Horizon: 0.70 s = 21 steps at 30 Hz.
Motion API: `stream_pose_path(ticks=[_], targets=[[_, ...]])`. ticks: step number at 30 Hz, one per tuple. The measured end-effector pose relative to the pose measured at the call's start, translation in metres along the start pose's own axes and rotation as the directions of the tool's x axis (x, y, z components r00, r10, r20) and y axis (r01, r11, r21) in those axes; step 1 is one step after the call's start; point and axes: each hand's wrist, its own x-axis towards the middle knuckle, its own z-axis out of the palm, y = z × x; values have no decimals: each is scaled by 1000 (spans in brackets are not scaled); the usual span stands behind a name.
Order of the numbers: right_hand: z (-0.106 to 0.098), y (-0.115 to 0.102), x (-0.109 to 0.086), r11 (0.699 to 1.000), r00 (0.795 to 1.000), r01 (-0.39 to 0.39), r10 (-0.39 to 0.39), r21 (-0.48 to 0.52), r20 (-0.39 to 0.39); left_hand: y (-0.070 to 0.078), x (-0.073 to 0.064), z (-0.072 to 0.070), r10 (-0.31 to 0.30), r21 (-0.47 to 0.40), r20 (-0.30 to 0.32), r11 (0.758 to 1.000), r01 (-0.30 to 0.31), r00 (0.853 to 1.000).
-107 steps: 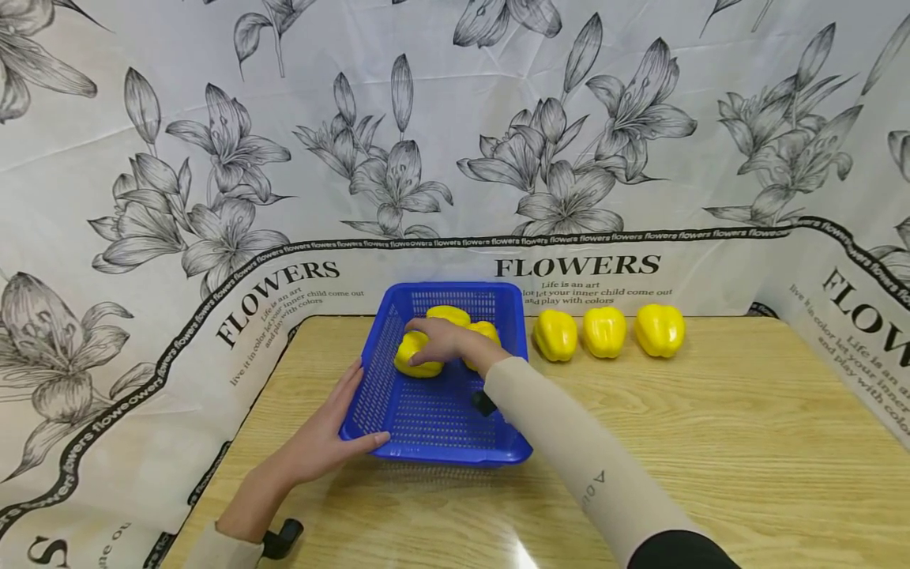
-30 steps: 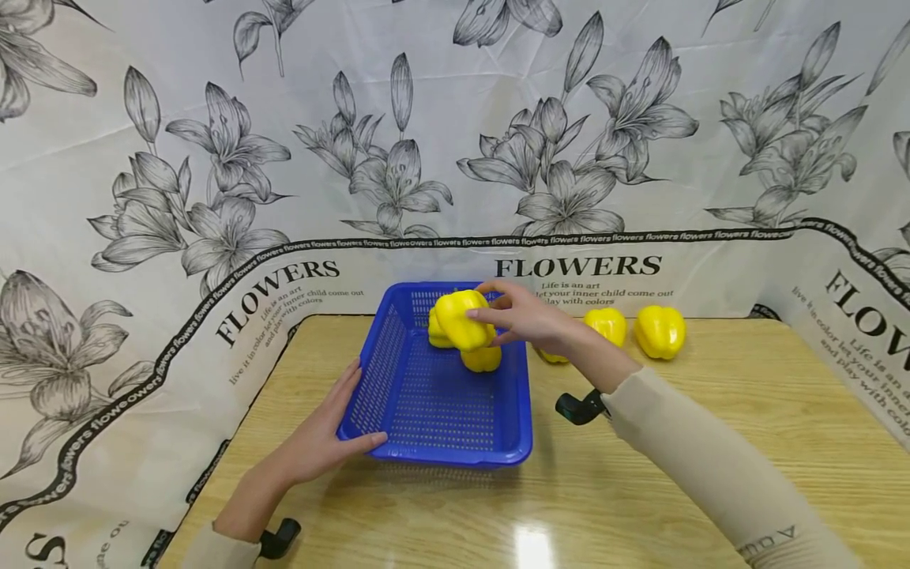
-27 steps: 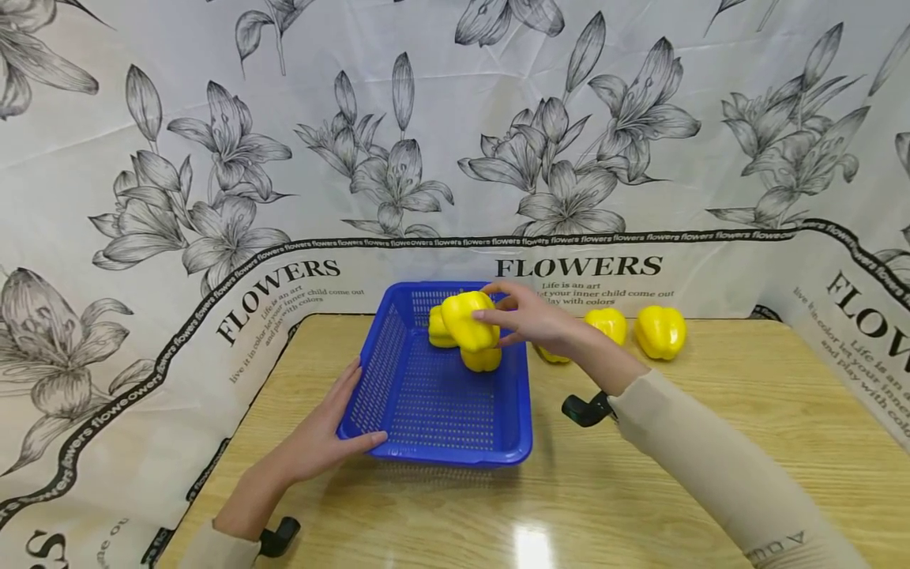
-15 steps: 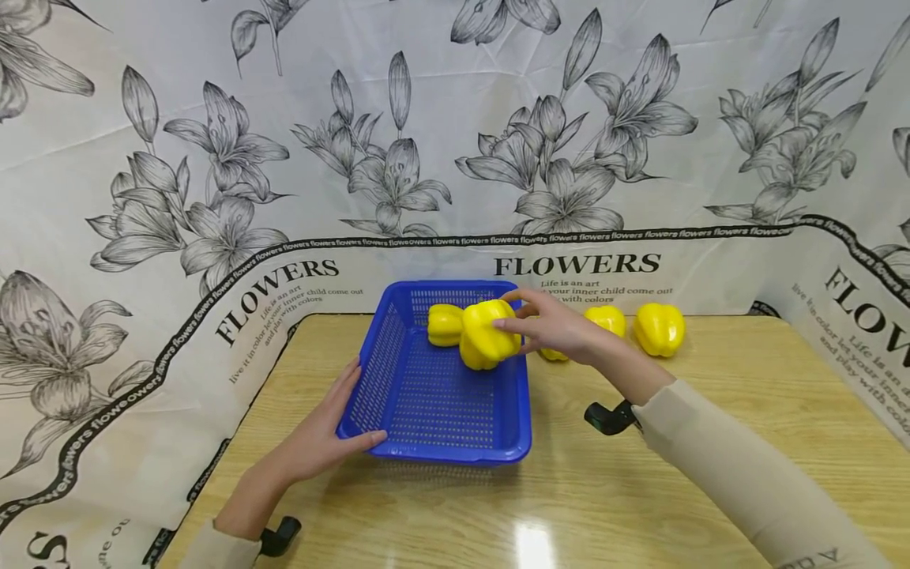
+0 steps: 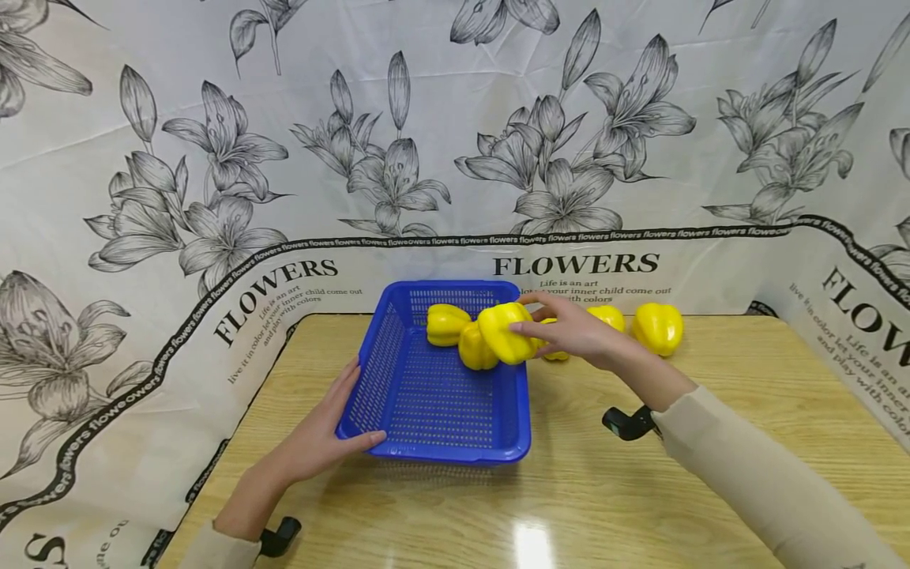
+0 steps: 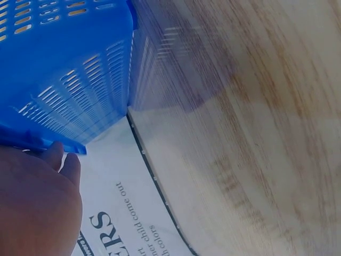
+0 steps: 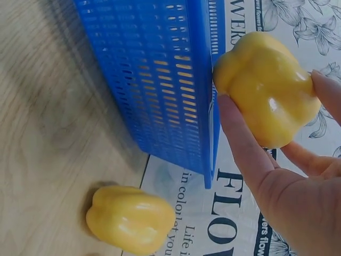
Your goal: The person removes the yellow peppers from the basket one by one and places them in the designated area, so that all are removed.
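Observation:
My right hand [image 5: 579, 336] pinches a yellow bell pepper [image 5: 506, 332] between thumb and fingers, over the right rim of a blue perforated plastic basket [image 5: 441, 411]. In the right wrist view the held pepper [image 7: 269, 88] shows close beside the rim, above the table. Two more yellow bell peppers lie in the basket: one at the back [image 5: 446, 325], the other in front of it to the right [image 5: 475, 348]. My left hand [image 5: 316, 442] grips the basket's near left corner, its thumb on the near rim and its fingers along the left side.
Three yellow bell peppers stand on the wooden table [image 5: 675, 474] right of the basket. My right hand partly hides the nearest pepper [image 5: 557, 355] and the middle pepper [image 5: 607, 317]; the far right pepper [image 5: 657, 329] shows fully. A flower-printed cloth [image 5: 455, 190] hangs behind the table.
My right hand, earlier down in the basket at the leftmost pepper, has lifted that pepper and carried it rightward to the right rim. The left hand stays at the corner.

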Motion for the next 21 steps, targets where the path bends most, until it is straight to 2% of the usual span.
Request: stream_pose_path(ticks=[21], targets=[[-21, 18, -28, 998, 1000, 8, -8, 59, 2, 1, 0, 0, -11, 1, 0, 1000, 11, 1000]])
